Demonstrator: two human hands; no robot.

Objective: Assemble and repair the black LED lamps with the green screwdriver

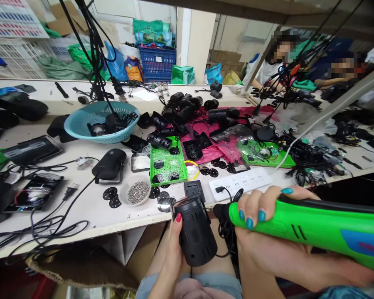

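Observation:
My left hand grips a black cylindrical lamp housing just off the table's front edge, over my lap. The housing tilts, and a black bracket with a square plate stands at its upper end. A black cord hangs from its right side. Wrapped around a bright green electric screwdriver is my right hand. The driver lies nearly level, its black nose pointing left at the housing's bracket side. Whether the bit touches a screw there cannot be made out.
A bowl of small screws, a green tray and a white power strip stand near the front edge. Behind are a blue basket and piled black housings. Cables hang overhead; people sit across at the right.

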